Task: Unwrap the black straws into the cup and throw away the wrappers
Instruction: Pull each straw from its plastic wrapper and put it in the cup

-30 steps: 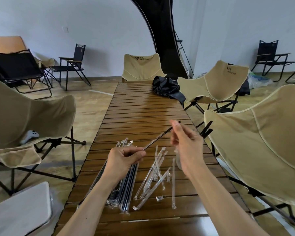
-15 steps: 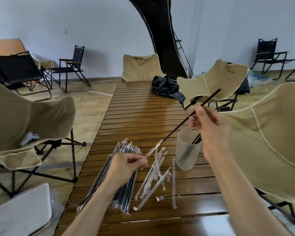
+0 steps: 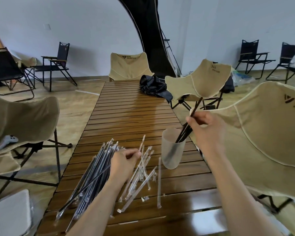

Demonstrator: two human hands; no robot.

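The right hand pinches a thin, matte black straw whose lower end sits inside the frosted, tapered plastic cup on the slatted wooden surface; the left hand grips a clear, crinkled empty wrapper; beside it lie a glossy bundle of wrapped straws and scattered transparent wrappers; a crumpled black cloth rests farther back.

Slatted wooden table, long, running away from camera; frosted cup upright near right edge; pile of wrapped black straws on left near side; empty clear wrappers scattered between pile and cup, one lying straight just beside cup base; crumpled black bag at far right end.
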